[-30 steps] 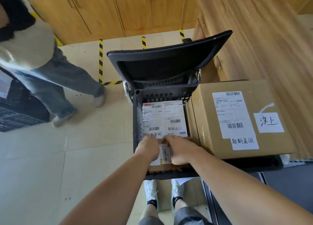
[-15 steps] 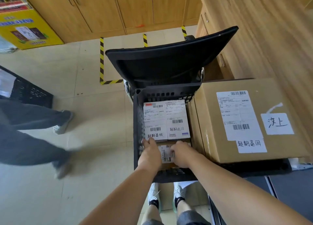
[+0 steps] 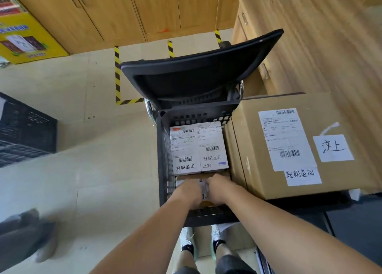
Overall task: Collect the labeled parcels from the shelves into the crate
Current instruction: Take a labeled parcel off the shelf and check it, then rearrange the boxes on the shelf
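**Two hands on a small parcel in the crate**

Down in the near end of the black crate (image 3: pixel 163 149): a small brown parcel (image 3: pixel 203 189) with a white label. On top of it, side by side, the left hand (image 3: pixel 189 193) and the right hand (image 3: pixel 220 189), both touching it. Too blurry to tell whether gripping it or just pressing down.

At the far end of the same crate, two more parcels lying flat next to each other: the left parcel (image 3: pixel 185 149) and the right parcel (image 3: pixel 213 145). On each, a white label with bar codes and hand-written marks.

Behind the crate, tilted up, a wide black panel (image 3: pixel 198 77). Just beside the crate on the right, a big brown box (image 3: pixel 341 116) with a white label and a paper note.

Well apart on the left, on the pale floor, another dark crate (image 3: pixel 24 133). Farther back, by the wooden cupboards (image 3: pixel 115 9), a yellow box (image 3: pixel 22 32). On the floor, yellow and black striped tape (image 3: pixel 117 77). At the bottom left, another person's blurry shoe (image 3: pixel 44 251). Below the crate, the person's own shoes (image 3: pixel 187 242).
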